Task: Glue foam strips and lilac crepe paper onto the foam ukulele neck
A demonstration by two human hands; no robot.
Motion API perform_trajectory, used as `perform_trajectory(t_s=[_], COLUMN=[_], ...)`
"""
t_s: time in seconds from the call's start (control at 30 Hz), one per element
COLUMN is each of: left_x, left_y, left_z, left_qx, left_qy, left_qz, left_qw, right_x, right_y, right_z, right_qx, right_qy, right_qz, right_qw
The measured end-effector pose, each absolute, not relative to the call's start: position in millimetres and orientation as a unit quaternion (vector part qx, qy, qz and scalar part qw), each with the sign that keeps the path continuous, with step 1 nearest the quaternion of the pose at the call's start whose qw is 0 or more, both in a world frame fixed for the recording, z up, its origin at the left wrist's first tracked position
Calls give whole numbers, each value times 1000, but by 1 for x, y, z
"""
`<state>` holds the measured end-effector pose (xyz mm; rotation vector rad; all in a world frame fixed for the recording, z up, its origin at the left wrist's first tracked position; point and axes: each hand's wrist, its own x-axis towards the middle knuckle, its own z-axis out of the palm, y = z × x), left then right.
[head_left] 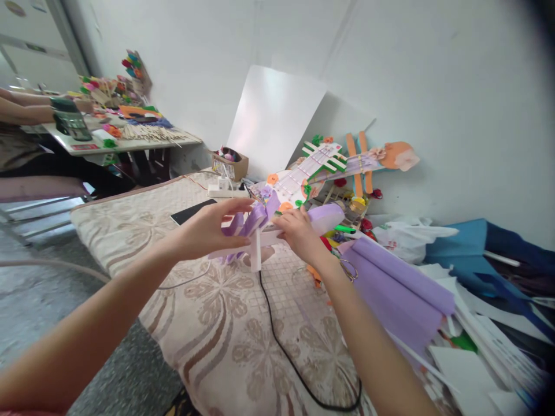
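My left hand (pixel 223 225) curves its fingers around a folded purple paper strip (pixel 256 216), which stands in loops on a long white strip (pixel 271 237). My right hand (pixel 299 232) is closed on the white strip, to the right of the loops. Behind that hand a rounded purple piece (pixel 327 217) sticks out; whether it is joined to the strip I cannot tell. Just below the loops, between my hands, is a narrow white piece (pixel 255 254) with a black cord (pixel 277 341) running from its lower end.
Purple paper (pixel 390 289), scissors (pixel 349 270) and a white plastic bag (pixel 403 237) lie right. Decorated paper guitars (pixel 299 173) lean at the back. A power strip (pixel 228 191) and black tablet-like object (pixel 193 211) lie left. Another person's arm (pixel 34 110) rests at a far table.
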<state>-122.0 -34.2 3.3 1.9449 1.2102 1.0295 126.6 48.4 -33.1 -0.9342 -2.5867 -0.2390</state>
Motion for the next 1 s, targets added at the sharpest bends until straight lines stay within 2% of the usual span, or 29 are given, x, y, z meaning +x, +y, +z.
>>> perform_trajectory(t_s=[0.23, 0.33, 0.4, 0.57, 0.63, 1.0], left_x=[-105, -104, -104, -104, -104, -102], left_y=[-33, -30, -28, -29, -30, -33], left_z=[1, -2, -4, -7, -7, -12], left_qx=[742, 742, 738, 728, 725, 718], left_qy=[489, 493, 494, 494, 492, 463], left_qz=[424, 429, 436, 450, 454, 501], left_qw=[175, 151, 150, 156, 161, 138], right_x=[127, 126, 125, 120, 116, 98], right_y=[44, 42, 37, 2, -15, -26], right_z=[-30, -32, -32, -27, -23, -1], right_qx=[-333, -331, -322, -296, -290, -294], right_qy=[-921, -920, -914, -841, -814, -785], right_qz=[-71, -60, -45, 17, 31, 105], right_qw=[189, 200, 244, 452, 503, 535])
